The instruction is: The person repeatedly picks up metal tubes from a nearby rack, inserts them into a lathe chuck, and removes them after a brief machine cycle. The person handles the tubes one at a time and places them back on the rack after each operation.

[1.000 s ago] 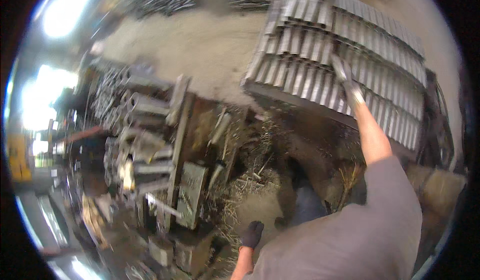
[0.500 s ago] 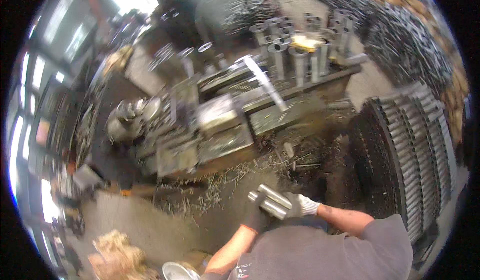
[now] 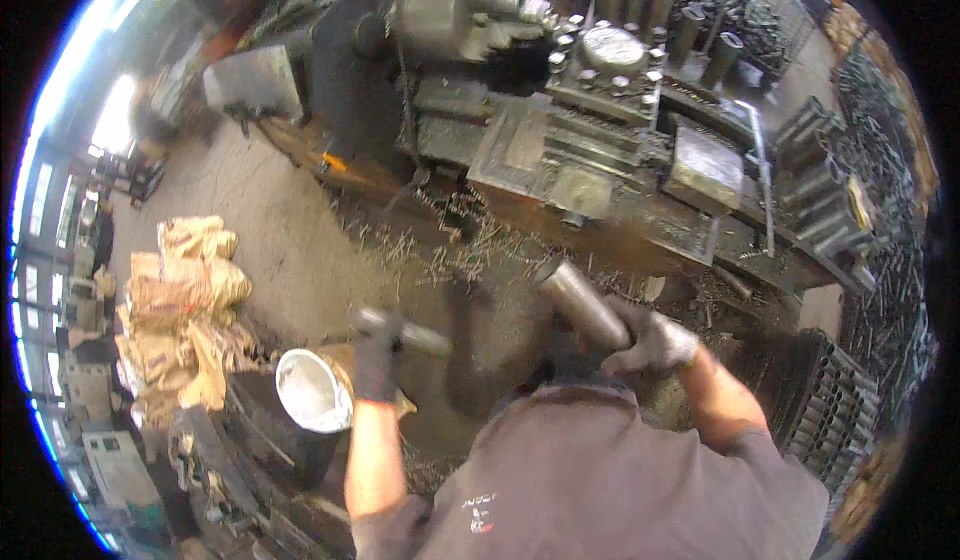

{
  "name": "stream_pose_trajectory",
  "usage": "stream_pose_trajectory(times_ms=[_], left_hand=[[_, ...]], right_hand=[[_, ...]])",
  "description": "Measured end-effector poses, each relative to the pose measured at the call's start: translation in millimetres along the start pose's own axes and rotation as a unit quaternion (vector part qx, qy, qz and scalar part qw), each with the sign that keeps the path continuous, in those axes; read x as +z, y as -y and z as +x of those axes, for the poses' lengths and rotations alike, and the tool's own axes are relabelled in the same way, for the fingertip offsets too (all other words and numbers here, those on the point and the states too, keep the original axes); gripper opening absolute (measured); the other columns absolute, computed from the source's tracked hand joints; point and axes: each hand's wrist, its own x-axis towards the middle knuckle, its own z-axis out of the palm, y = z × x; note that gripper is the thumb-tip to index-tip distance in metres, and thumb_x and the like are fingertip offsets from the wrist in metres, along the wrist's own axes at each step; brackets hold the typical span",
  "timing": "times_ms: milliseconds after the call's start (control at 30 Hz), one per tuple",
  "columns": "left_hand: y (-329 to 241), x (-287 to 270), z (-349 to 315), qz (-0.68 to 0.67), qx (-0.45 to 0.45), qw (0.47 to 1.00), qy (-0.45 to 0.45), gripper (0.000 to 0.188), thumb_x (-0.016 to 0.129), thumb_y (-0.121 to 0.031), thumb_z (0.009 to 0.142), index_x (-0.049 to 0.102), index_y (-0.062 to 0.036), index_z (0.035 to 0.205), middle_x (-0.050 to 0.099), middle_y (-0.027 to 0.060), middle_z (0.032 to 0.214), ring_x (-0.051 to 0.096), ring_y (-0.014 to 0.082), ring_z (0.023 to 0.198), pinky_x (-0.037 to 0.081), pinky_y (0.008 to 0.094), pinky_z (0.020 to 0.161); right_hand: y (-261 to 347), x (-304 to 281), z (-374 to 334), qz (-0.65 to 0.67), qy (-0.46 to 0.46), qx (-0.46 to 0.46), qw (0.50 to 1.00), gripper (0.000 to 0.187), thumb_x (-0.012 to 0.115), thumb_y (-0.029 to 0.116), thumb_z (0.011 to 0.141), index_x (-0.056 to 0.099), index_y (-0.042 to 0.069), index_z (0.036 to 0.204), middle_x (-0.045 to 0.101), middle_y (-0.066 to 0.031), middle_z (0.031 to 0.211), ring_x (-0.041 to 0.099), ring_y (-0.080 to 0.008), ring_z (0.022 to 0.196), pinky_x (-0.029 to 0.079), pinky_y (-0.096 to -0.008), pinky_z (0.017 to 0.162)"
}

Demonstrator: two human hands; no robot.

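At the bottom of the view is the person's own body in a grey shirt (image 3: 610,480), and both forearms rise from it. The left hand (image 3: 378,355), in a dark glove, is closed around a short grey metal rod (image 3: 415,335), which sticks out to the right of the fist, almost level; the picture is blurred here, so I cannot tell how the single fingers lie. The right hand (image 3: 650,345), in a grey glove with a pale cuff, is wrapped around the lower end of a metal tube (image 3: 580,300). This tube is thick and shiny, it is tilted, and its free end points up and to the left, above the dark floor in front of the machine. The two hands are well apart, and the rod and the tube do not touch each other. Just beside the left forearm, on its left, stands a white bucket (image 3: 310,390), and further left lies a heap of brown paper sacks (image 3: 185,300). Beyond the hands the floor is covered with curled metal shavings (image 3: 470,250). Behind them stands a big dark lathe (image 3: 560,130), with a round chuck on the upper left part and flat plates along its bed. On the right side, near the rim, many similar stacked tubes (image 3: 830,190) lie in rows.
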Motion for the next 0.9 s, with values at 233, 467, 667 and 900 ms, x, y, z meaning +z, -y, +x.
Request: stream_pose_trajectory(times_ms=[233, 467, 667, 900], left_hand=[[-186.5, 27.1, 35.9, 0.02, 0.354, 0.935, -0.007, 0.03, 0.079, -0.011, 0.086, 0.07, 0.002, 0.112, 0.076, 0.0078, 0.09, 0.071, 0.0155, 0.089, 0.056, 0.0329, 0.088], [-285.3, 98.3, 63.2, 0.114, 0.391, 0.909, 0.087, 0.039, 0.08, -0.013, 0.088, 0.069, 0.0017, 0.122, 0.075, 0.013, 0.114, 0.072, 0.0222, 0.101, 0.055, 0.0347, 0.097], [-239.6, 213.6, 122.3, 0.028, 0.363, 0.867, 0.34, 0.035, 0.087, -0.021, 0.085, 0.072, -0.005, 0.112, 0.079, 0.0054, 0.095, 0.073, 0.0158, 0.084, 0.06, 0.0352, 0.075], [-184.0, 291.7, 166.1, 0.222, 0.456, 0.781, 0.365, 0.047, 0.082, -0.038, 0.087, 0.062, -0.0123, 0.121, 0.073, 0.014, 0.108, 0.073, 0.0349, 0.097, 0.059, 0.0474, 0.082]], right_hand=[[79.3, -60.8, 80.2, -0.186, -0.191, -0.202, 0.942, 0.044, 0.089, 0.007, 0.077, 0.074, 0.008, 0.119, 0.074, -0.0069, 0.119, 0.068, -0.0161, 0.109, 0.056, -0.0344, 0.094], [31.5, -80.0, 132.5, -0.159, -0.385, -0.168, 0.894, 0.047, 0.086, 0.007, 0.079, 0.069, 0.002, 0.122, 0.074, -0.0126, 0.11, 0.07, -0.0232, 0.099, 0.058, -0.0363, 0.087], [40.0, -73.4, 140.2, -0.322, -0.453, -0.032, 0.831, 0.057, 0.09, 0.02, 0.075, 0.066, 0.005, 0.124, 0.076, -0.0186, 0.103, 0.075, -0.036, 0.091, 0.061, -0.0431, 0.079], [162.9, -99.8, 83.1, -0.329, -0.423, -0.053, 0.843, 0.026, 0.078, 0.012, 0.084, 0.075, 0.0, 0.108, 0.078, -0.0145, 0.101, 0.076, -0.0243, 0.088, 0.059, -0.0379, 0.079]])
